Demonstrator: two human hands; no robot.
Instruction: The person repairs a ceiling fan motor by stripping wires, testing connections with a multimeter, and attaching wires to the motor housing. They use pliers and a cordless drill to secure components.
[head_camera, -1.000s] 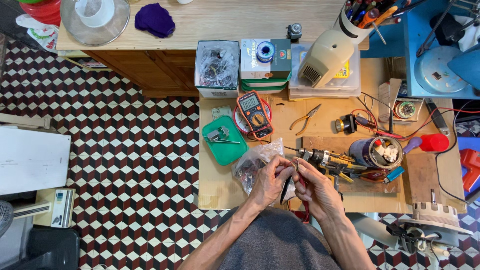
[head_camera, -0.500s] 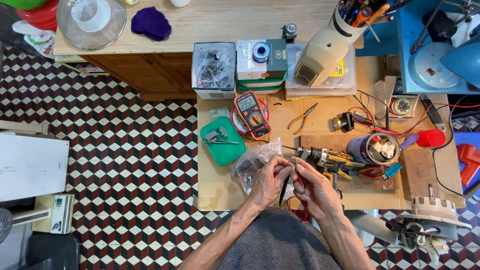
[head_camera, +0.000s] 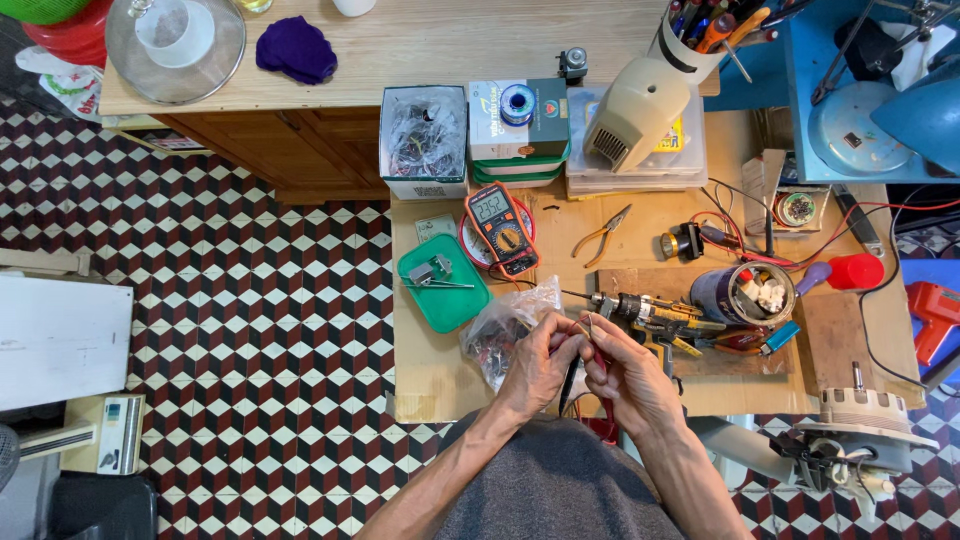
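Observation:
My left hand and my right hand meet over the near edge of the low wooden worktable. Both pinch a thin dark wire or probe that hangs down between them; what the fingertips hold is too small to make out. A clear plastic bag of small parts lies just left of my left hand. Right behind my right hand lies a cordless drill with yellow trim.
On the table sit a green tray, an orange multimeter, pliers, a tin of parts, a red cap and stacked boxes. A motor stands at right. Checkered floor lies left.
My hands stay together at the table edge with only small finger movement. The view has shifted slightly.

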